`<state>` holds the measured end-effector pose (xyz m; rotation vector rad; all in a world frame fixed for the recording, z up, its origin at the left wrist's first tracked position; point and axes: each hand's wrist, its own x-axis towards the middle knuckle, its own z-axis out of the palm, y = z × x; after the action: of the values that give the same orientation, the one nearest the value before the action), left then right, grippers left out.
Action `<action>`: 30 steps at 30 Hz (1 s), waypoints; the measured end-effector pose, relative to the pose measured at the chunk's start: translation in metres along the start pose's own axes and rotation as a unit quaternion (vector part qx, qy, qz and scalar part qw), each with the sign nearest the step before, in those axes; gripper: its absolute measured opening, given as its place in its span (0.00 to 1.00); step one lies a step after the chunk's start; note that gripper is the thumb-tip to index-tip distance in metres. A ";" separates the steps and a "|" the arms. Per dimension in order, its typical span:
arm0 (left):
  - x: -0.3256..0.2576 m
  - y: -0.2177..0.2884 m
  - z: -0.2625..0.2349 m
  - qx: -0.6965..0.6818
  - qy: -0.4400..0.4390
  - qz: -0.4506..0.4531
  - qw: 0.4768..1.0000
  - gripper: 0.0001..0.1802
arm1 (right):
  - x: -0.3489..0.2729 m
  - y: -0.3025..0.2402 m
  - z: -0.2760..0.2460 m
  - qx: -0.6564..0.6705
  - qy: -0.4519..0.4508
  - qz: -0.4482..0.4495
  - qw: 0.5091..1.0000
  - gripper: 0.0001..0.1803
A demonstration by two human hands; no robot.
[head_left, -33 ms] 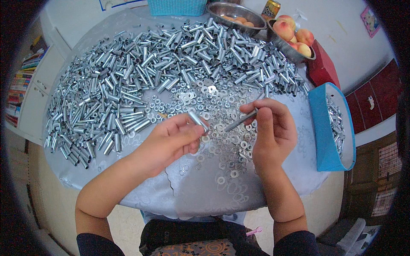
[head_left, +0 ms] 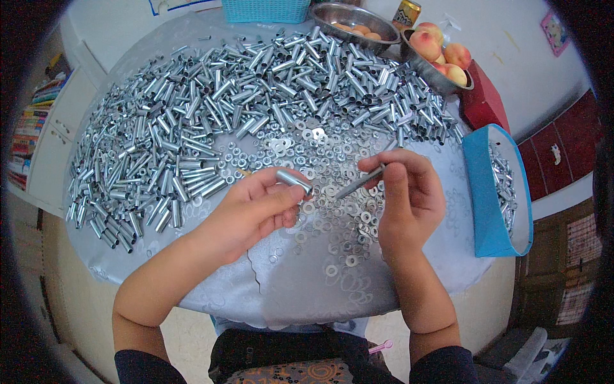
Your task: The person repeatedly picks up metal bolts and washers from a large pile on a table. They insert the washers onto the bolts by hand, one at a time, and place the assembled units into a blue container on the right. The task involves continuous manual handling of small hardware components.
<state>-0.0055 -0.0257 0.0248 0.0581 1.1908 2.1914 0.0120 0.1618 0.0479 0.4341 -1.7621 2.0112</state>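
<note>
My left hand (head_left: 256, 208) pinches a short shiny metal sleeve (head_left: 291, 180) between thumb and fingers, its length slanting down to the right. Across from it, my right hand (head_left: 410, 208) is closed on a slim grey metal bolt (head_left: 355, 184), whose lower end points toward the sleeve. A gap separates the two parts. Beneath and between my hands lie many flat washers (head_left: 351, 260), scattered on the cloth. Small nuts (head_left: 240, 160) are grouped just beyond my left hand. A large heap of metal sleeves (head_left: 256, 83) curves round the far and left sides.
A blue fabric box (head_left: 481, 198) at the right holds metal pieces. Along the back stand a blue basket (head_left: 265, 10), a steel bowl (head_left: 326, 25) of eggs, a can (head_left: 406, 14) and a bowl (head_left: 441, 80) of peaches. A red box (head_left: 485, 99) sits beside them on the pale tablecloth (head_left: 224, 288).
The sleeve in my left hand has tipped slightly, its far end swinging a little to the left and down. My right hand has barely moved.
</note>
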 end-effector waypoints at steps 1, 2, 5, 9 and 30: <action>0.001 0.002 0.000 -0.015 0.005 -0.001 1.000 0.13 | -0.001 0.001 0.000 0.003 -0.006 -0.001 1.000 0.07; 0.001 0.004 0.000 -0.031 0.009 -0.003 0.999 0.13 | -0.001 0.002 0.002 0.002 -0.016 0.008 1.000 0.07; 0.000 0.004 -0.002 -0.034 -0.009 -0.012 0.999 0.14 | -0.003 0.003 0.005 -0.002 -0.040 0.034 0.999 0.07; 0.000 0.002 -0.004 -0.006 -0.028 -0.016 0.999 0.14 | -0.003 0.006 0.005 0.025 -0.041 0.057 0.997 0.07; 0.000 0.002 -0.006 0.176 -0.070 0.124 0.974 0.16 | 0.018 -0.004 -0.020 -0.392 -0.262 0.053 0.880 0.13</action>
<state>-0.0089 -0.0311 0.0230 0.5271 1.5430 2.1120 0.0001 0.1843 0.0575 0.6426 -2.7721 1.0992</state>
